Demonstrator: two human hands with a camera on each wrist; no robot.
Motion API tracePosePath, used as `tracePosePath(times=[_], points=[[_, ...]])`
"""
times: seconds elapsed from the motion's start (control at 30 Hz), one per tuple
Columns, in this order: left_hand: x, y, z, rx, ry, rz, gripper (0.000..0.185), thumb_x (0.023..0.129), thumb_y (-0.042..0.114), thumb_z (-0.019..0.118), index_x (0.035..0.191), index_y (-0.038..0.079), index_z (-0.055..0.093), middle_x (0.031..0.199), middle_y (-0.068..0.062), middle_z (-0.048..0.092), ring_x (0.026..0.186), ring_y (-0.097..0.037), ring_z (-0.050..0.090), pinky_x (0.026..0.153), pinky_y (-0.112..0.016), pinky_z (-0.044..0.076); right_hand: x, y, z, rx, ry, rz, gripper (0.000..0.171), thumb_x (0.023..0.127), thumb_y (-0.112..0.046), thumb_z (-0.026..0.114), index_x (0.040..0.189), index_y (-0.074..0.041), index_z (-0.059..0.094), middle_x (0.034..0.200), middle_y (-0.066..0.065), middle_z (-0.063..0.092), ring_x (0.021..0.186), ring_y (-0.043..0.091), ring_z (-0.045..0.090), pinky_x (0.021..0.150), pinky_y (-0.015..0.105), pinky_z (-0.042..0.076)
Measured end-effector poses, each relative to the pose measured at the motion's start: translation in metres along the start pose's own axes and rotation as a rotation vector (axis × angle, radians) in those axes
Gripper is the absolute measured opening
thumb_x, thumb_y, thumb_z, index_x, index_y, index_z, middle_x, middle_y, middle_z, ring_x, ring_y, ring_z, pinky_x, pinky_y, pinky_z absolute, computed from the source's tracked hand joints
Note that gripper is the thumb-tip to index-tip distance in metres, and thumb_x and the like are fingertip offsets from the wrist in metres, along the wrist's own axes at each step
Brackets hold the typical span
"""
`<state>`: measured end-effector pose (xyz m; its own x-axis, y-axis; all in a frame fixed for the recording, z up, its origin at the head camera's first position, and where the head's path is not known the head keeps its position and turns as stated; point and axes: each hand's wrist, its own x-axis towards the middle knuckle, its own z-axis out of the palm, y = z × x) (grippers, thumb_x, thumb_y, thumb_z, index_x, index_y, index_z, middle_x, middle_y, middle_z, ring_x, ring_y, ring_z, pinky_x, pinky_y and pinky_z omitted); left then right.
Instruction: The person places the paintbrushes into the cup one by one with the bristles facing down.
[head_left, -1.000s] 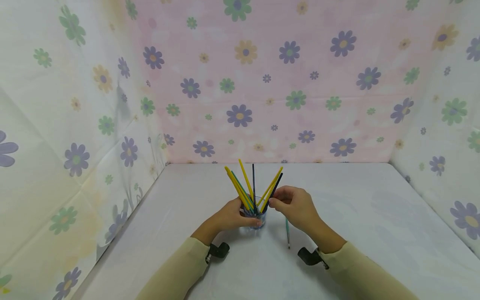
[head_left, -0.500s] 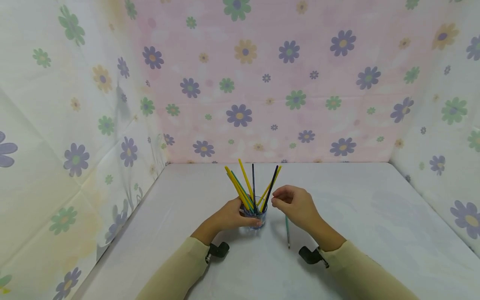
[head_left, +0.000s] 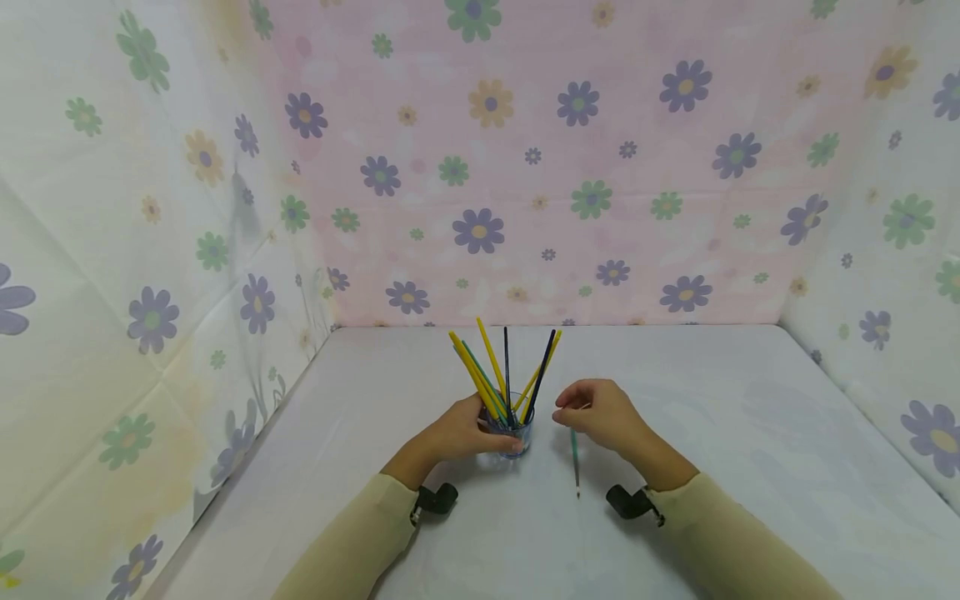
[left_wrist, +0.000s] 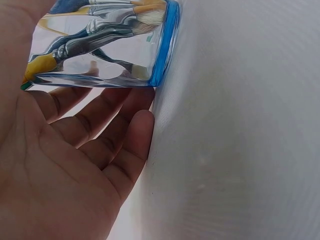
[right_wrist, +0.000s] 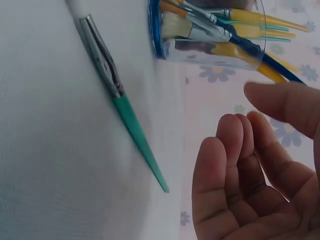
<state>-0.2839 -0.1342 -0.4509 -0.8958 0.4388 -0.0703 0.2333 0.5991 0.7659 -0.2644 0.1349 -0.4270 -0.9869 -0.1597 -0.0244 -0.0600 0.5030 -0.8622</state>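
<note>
A clear plastic cup [head_left: 527, 432] with a blue base stands on the table, bristle ends of several paintbrushes [left_wrist: 107, 39] showing through its wall. Their yellow, green and dark handles fan out above the rim. My left hand [head_left: 453, 435] grips the cup from the left, thumb across the front and fingers behind. To the cup's right, my right hand [head_left: 606, 417] hovers with loosely bent fingers; nothing lies between thumb and fingertips in the right wrist view. Below that hand, a green-handled paintbrush [right_wrist: 131, 120] lies on the table, bristles toward me, its handle end partly hidden in the head view.
The white table [head_left: 360, 383] runs back to a pink flowered cloth [head_left: 525, 225]. White flowered cloths hang at the left [head_left: 180, 283] and right [head_left: 870, 250]. A black wrist camera [head_left: 437, 499] sits at the left sleeve, another camera [head_left: 628, 502] at the right.
My right hand has let go of a dark-handled paintbrush, which now leans in the cup, and has drawn back right, away from the cup. My left hand has stayed on the cup.
</note>
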Motion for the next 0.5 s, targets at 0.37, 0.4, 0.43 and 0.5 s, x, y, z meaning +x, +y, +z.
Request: tracePosePath(times=[0.37, 0.4, 0.43, 0.5], points=[[0.000, 0.000, 0.000, 0.000, -0.003, -0.017, 0.067, 0.075, 0.053, 0.090, 0.123, 0.020, 0.058, 0.112, 0.003, 0.068, 0.103, -0.017, 0.063, 0.096, -0.043, 0.055, 0.004, 0.011, -0.008, -0.028, -0.044, 0.141, 0.025, 0.084, -0.026, 0.087, 0.093, -0.010, 0.070, 0.089, 0.004, 0.068, 0.077, 0.018, 0.061, 0.068, 0.031, 0.056], [0.000, 0.000, 0.000, 0.005, -0.004, -0.020, 0.067, 0.075, 0.054, 0.090, 0.123, 0.019, 0.058, 0.112, 0.003, 0.067, 0.102, -0.017, 0.063, 0.095, -0.043, 0.055, 0.005, 0.012, -0.009, -0.036, -0.042, 0.151, 0.026, 0.084, -0.027, 0.087, 0.093, -0.010, 0.070, 0.088, 0.003, 0.068, 0.075, 0.017, 0.061, 0.066, 0.030, 0.055], [0.000, 0.000, 0.000, 0.008, -0.006, -0.023, 0.067, 0.074, 0.054, 0.090, 0.123, 0.019, 0.058, 0.112, 0.003, 0.067, 0.102, -0.017, 0.063, 0.095, -0.043, 0.055, 0.005, 0.013, -0.010, -0.049, -0.043, 0.164, 0.027, 0.083, -0.028, 0.088, 0.092, -0.010, 0.070, 0.086, 0.003, 0.067, 0.073, 0.017, 0.060, 0.064, 0.030, 0.053], [0.000, 0.000, 0.001, 0.017, -0.009, -0.026, 0.067, 0.074, 0.055, 0.090, 0.122, 0.019, 0.059, 0.112, 0.003, 0.067, 0.102, -0.017, 0.063, 0.094, -0.043, 0.055, 0.006, 0.015, -0.012, -0.079, -0.051, 0.188, 0.029, 0.082, -0.030, 0.089, 0.090, -0.010, 0.070, 0.081, 0.003, 0.065, 0.068, 0.016, 0.058, 0.061, 0.029, 0.049]])
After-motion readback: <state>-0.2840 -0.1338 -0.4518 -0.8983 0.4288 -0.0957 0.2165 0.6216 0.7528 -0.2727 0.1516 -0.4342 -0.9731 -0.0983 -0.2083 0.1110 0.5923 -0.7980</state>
